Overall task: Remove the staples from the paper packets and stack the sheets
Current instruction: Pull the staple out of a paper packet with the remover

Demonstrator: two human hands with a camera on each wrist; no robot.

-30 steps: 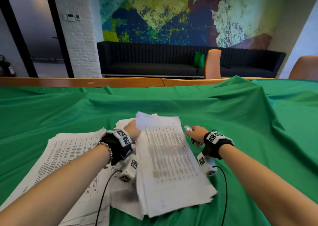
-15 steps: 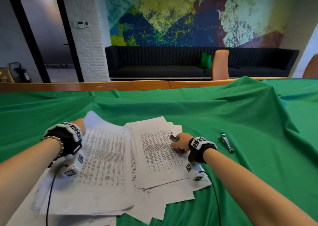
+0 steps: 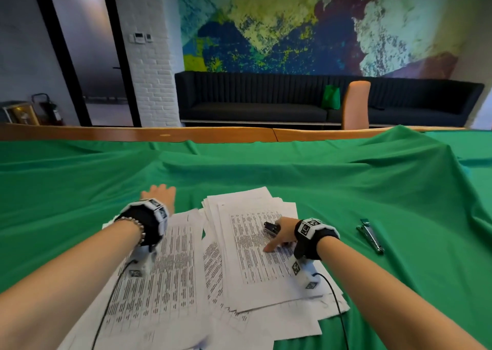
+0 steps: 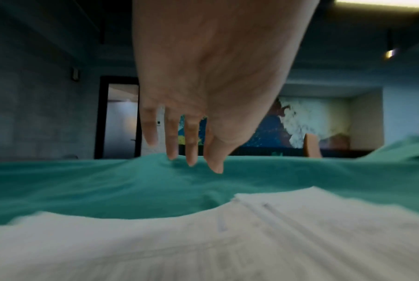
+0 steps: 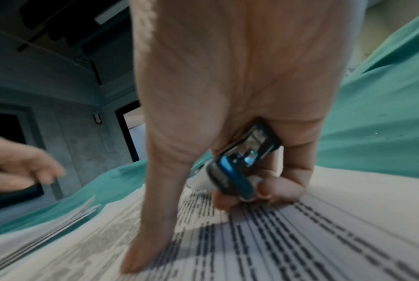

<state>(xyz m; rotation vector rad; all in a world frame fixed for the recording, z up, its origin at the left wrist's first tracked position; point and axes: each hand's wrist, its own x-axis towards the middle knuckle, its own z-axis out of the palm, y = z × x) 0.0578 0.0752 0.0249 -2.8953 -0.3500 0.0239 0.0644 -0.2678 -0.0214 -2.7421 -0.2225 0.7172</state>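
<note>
Two hands are seen: one left hand and one right hand. One staple remover is counted, and one stapler. Two spreads of printed sheets are seen on one green cloth; single sheets cannot be counted. One sofa and one chair are seen behind.

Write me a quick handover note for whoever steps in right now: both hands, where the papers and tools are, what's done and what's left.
Left hand: open, fingers straight, over the green cloth beyond the left pile of printed white sheets.
Right hand: grips the small blue-and-black staple remover, one finger pressing the top sheet of the right paper pile.
The silver metal stapler lies on the cloth, right of the papers.
Done: sheets lie on both piles.
Left: whether staples remain cannot be told; the piles are ragged and need squaring.
</note>
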